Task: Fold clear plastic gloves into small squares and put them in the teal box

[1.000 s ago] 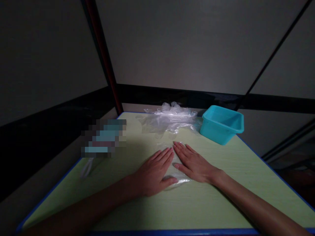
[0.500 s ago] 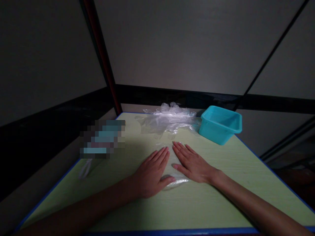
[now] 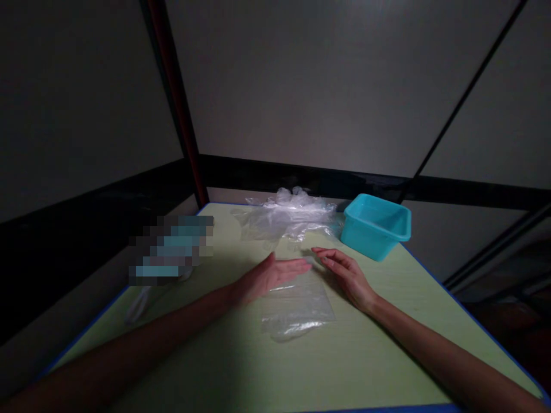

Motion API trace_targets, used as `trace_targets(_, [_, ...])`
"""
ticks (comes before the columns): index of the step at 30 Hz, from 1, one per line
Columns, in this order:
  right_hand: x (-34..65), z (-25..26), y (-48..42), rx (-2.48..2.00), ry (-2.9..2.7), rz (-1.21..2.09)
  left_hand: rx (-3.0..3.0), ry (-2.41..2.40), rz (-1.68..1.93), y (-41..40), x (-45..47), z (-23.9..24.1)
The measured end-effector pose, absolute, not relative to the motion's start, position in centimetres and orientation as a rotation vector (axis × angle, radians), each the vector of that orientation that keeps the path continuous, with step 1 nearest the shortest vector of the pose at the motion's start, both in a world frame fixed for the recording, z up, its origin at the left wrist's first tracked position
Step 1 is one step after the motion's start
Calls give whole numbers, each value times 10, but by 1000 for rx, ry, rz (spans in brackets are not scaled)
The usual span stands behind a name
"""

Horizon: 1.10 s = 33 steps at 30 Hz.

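A thin clear plastic piece [image 3: 299,307], bag-like and folded into a flat rectangle, lies in the middle of the table. My left hand [image 3: 271,274] is turned on edge over its far left part, with fingers stretched out to the right and thumb raised; its near edge is smeared by motion. Just beyond the far right corner of the plastic, my right hand [image 3: 344,278] is lifted off it, fingers slightly bent and loosely apart. Neither hand visibly holds anything. Whether the left fingertips touch the plastic, I cannot tell.
A crumpled heap of clear plastic [image 3: 288,215] lies along the table's back edge. Right of it stands a turquoise plastic tub [image 3: 374,229]. A blurred-out item [image 3: 172,249] with a pale strap sits at the left. Walls rise behind the pale green table [image 3: 365,367].
Both hands have come up from lying flat on the plastic. The left has rotated onto its edge and the right has curled a little, uncovering more of the plastic. The view has shifted slightly.
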State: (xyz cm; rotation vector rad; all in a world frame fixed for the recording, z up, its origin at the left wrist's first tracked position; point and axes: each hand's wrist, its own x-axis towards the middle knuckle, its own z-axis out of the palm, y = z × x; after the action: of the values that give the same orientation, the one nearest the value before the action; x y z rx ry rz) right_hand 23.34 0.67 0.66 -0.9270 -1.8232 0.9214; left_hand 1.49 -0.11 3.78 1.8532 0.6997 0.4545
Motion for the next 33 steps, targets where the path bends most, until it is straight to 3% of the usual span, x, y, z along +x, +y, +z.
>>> trace_targets(5, [234, 15, 3, -917, -1838, 779, 1571, 489, 400, 5, 16, 35])
trace_targets(9, [248, 33, -4, -831, -2208, 642, 1470, 377, 455, 7, 8, 29])
trace_targets(18, [266, 54, -22, -688, -2843, -29, 1463, 391, 497, 11, 2, 34])
trace_targets(25, [263, 60, -31, -609, -2957, 98, 1436, 395, 427, 9, 7, 23])
trace_targets(33, [262, 60, -29, -690, -2968, 525, 1169, 130, 514, 16, 4, 9])
